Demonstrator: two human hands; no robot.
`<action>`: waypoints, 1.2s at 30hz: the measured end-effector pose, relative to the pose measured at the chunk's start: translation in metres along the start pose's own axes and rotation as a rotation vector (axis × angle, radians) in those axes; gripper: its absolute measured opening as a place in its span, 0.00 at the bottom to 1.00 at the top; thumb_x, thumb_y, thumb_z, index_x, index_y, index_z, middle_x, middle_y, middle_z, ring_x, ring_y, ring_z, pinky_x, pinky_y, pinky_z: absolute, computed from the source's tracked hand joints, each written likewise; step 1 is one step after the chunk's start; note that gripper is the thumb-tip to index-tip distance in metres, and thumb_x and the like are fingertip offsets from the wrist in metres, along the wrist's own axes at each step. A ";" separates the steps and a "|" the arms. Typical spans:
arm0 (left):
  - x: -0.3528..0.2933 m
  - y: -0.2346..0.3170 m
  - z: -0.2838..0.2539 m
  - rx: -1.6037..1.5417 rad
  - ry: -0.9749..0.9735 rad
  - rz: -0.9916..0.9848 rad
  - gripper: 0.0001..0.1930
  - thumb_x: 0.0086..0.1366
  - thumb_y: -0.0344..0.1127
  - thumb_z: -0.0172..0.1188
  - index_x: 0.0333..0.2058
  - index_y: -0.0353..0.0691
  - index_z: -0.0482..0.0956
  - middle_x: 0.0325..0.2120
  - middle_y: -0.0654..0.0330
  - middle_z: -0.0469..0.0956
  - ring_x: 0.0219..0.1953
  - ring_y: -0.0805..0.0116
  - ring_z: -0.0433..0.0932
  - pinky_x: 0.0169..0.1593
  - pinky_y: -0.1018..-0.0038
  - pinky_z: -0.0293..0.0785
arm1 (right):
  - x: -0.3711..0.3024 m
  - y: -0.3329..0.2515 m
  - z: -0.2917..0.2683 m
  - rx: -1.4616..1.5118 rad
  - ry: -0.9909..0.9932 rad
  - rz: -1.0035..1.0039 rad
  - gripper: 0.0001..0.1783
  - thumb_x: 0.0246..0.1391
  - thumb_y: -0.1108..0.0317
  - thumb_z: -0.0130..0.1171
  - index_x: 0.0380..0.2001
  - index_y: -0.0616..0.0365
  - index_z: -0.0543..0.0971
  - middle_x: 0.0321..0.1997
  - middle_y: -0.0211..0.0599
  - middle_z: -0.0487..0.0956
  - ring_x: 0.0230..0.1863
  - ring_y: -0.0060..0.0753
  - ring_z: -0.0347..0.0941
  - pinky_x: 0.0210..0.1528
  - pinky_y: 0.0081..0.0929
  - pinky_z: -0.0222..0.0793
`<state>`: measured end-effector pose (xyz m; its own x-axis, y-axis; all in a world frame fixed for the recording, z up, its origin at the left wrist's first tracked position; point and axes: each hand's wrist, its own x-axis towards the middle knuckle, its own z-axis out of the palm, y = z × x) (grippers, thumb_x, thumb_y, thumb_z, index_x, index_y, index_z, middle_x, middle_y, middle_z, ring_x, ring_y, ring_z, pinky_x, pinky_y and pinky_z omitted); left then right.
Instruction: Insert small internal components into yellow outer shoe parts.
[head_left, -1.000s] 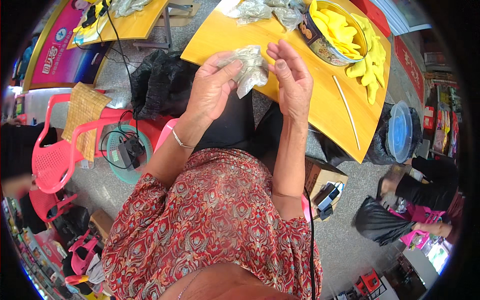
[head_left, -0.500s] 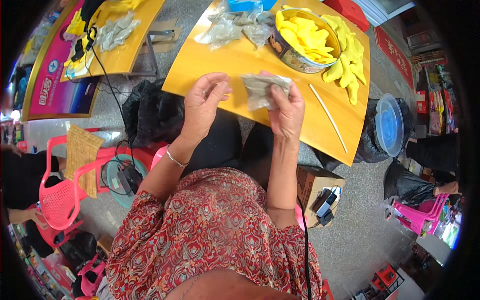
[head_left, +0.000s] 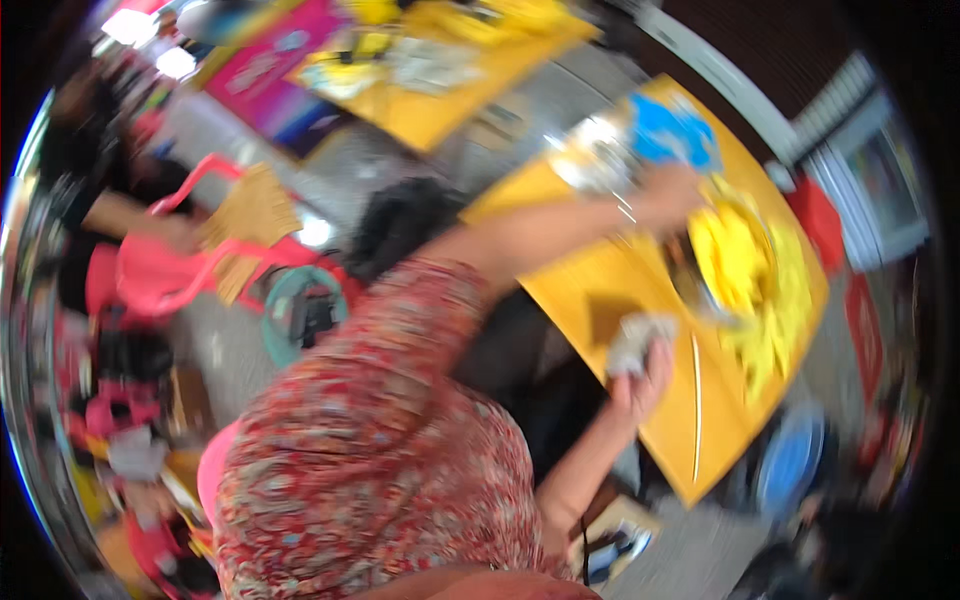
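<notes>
Head view: right of centre, the right hand (head_left: pixel 645 382) pinches a plastic packet (head_left: pixel 632 343), best held steady; upper right, the left hand (head_left: pixel 678 196), grip too blurred to tell, nears yellow pieces (head_left: pixel 735 248).

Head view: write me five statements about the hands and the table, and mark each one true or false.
1. The right hand holds a small greyish packet. True.
2. The left hand holds the white stick. False: the stick lies on the table, apart from both hands; the left hand is stretched out over the table, too blurred to tell whether it grips anything.
3. The round tin is empty. False: it is heaped with yellow pieces.
4. Yellow pieces also lie beside the tin. True.
5. Both hands hold the packet together. False: only the right hand does.
</notes>
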<state>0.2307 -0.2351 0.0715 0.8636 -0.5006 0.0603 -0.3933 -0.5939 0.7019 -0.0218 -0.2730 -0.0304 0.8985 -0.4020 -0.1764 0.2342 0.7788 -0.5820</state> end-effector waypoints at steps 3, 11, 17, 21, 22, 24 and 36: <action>0.015 -0.009 0.043 0.098 0.331 0.128 0.13 0.51 0.44 0.66 0.24 0.38 0.83 0.24 0.49 0.79 0.31 0.49 0.79 0.34 0.57 0.74 | 0.001 -0.002 -0.005 -0.018 -0.203 0.008 0.20 0.59 0.71 0.54 0.55 0.59 0.70 0.52 0.39 0.76 0.51 0.36 0.73 0.54 0.34 0.70; -0.014 0.028 0.004 -0.138 0.531 0.491 0.08 0.50 0.36 0.63 0.20 0.37 0.78 0.23 0.50 0.76 0.30 0.52 0.78 0.33 0.60 0.72 | -0.005 -0.001 0.009 -0.070 -0.065 0.019 0.18 0.58 0.71 0.57 0.51 0.62 0.71 0.46 0.37 0.76 0.44 0.32 0.74 0.49 0.31 0.72; -0.094 0.040 -0.051 -0.650 0.470 0.473 0.09 0.56 0.32 0.57 0.31 0.32 0.70 0.23 0.49 0.73 0.28 0.54 0.75 0.32 0.64 0.69 | 0.007 0.000 0.001 0.017 0.013 -0.044 0.18 0.61 0.68 0.55 0.53 0.62 0.72 0.49 0.40 0.76 0.47 0.33 0.75 0.51 0.32 0.74; -0.156 0.017 -0.074 -0.783 0.251 0.336 0.09 0.58 0.33 0.56 0.32 0.33 0.68 0.22 0.54 0.71 0.25 0.65 0.72 0.30 0.68 0.67 | -0.005 -0.001 0.022 -0.116 -0.040 -0.040 0.25 0.59 0.60 0.57 0.55 0.62 0.70 0.35 0.34 0.75 0.33 0.25 0.71 0.35 0.22 0.69; -0.168 0.009 -0.076 -0.757 0.184 0.291 0.09 0.59 0.33 0.56 0.31 0.33 0.68 0.21 0.56 0.70 0.24 0.68 0.71 0.29 0.69 0.67 | -0.010 -0.002 0.031 -0.201 -0.134 -0.046 0.29 0.57 0.56 0.60 0.56 0.62 0.68 0.28 0.29 0.73 0.28 0.22 0.67 0.29 0.18 0.64; -0.191 -0.012 -0.067 -0.547 0.099 0.288 0.09 0.59 0.33 0.57 0.32 0.32 0.70 0.20 0.58 0.72 0.24 0.71 0.72 0.29 0.72 0.67 | -0.024 0.005 0.038 -0.272 -0.131 -0.115 0.26 0.58 0.57 0.58 0.54 0.61 0.68 0.22 0.27 0.67 0.22 0.20 0.62 0.24 0.18 0.58; -0.256 -0.042 -0.051 -1.118 -0.179 -0.155 0.16 0.62 0.32 0.60 0.47 0.33 0.70 0.40 0.60 0.76 0.39 0.77 0.74 0.39 0.79 0.73 | -0.065 0.032 0.053 -0.306 -0.012 0.037 0.09 0.60 0.65 0.57 0.38 0.58 0.74 0.27 0.29 0.74 0.24 0.18 0.68 0.26 0.14 0.65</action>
<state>0.0423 -0.0506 0.0628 0.7860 -0.6064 -0.1208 0.2914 0.1910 0.9373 -0.0529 -0.1969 0.0043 0.9090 -0.3690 -0.1939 0.0798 0.6107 -0.7879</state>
